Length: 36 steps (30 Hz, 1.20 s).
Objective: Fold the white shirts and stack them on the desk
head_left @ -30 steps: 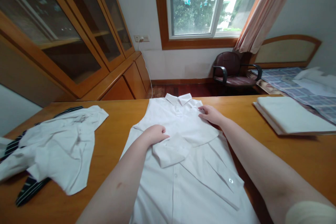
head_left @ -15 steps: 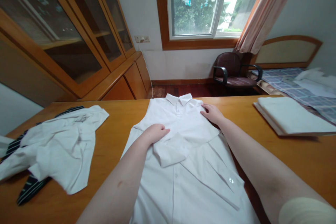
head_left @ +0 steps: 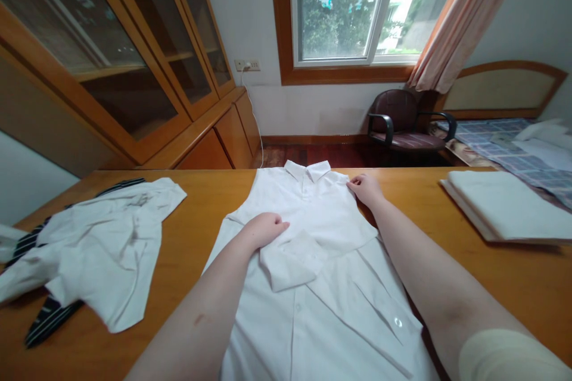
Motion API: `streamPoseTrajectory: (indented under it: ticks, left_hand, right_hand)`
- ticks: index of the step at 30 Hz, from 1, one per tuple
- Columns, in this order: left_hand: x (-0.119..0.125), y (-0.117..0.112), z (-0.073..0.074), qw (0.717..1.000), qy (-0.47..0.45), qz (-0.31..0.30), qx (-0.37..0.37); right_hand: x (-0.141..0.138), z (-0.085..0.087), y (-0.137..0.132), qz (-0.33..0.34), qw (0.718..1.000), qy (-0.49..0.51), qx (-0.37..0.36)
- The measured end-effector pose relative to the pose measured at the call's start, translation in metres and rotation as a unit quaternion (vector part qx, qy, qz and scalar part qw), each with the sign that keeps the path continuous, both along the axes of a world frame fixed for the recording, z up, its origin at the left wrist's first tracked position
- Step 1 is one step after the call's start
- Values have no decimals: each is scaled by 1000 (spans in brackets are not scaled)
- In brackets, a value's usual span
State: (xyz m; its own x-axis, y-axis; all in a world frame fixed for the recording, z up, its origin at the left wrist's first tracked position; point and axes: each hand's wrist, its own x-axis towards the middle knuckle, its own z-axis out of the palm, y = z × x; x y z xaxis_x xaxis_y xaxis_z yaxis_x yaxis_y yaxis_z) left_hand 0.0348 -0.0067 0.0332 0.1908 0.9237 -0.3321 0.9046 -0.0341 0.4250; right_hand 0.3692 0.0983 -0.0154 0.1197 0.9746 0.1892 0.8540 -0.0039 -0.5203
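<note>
A white button-up shirt [head_left: 313,208] lies front side up on the table, its collar toward the far edge. Its sleeves are folded inward across the front, one cuff lying near the middle. My left hand [head_left: 267,230] rests on the chest with fingers curled in on the shirt's cloth; the fingertips are partly hidden. At the shirt's right shoulder edge, my right hand [head_left: 367,189] has its thumb and fingers closed on the fabric.
A crumpled white garment [head_left: 111,244] with dark striped cloth [head_left: 53,318] lies left on the wooden table [head_left: 192,238]. Folded white cloth or board [head_left: 513,202] sits at the right. Beyond are a glass-door cabinet [head_left: 196,113], an armchair [head_left: 404,119] and a bed [head_left: 491,134].
My right hand has closed its fingers at the shoulder edge and shifted slightly outward. My left hand stays on the chest. The camera view has turned slightly.
</note>
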Motion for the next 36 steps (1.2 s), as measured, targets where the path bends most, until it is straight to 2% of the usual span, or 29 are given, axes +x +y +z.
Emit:
streamPoseTrajectory:
  ticks: [5,9,11,14,17,25,33,36]
  left_hand:
    - [-3,3,-2,1000,-23,11,-11]
    - [-3,3,-1,1000,-14,17,-15]
    - [-2,3,-1,1000,-2,11,-16]
    - [-3,4,-2,1000,8,6,-18]
    - [-4,5,-4,1000,4,3,-16]
    - [-6,5,-7,999,-30,11,3]
    - [-5,5,-7,999,-25,14,17]
    - [-5,5,-7,999,-27,16,17]
  right_hand:
    - [8,-4,3,-69,997,31,-10]
    - [10,-3,2,-99,995,20,-20]
    - [10,0,0,-86,996,14,9]
    - [10,2,-3,5,998,-11,57]
    - [11,1,-2,57,996,-66,26]
    - [9,0,0,21,993,-111,-45]
    - [15,2,1,-31,999,-15,-26]
    - [18,1,1,-22,999,-6,-23]
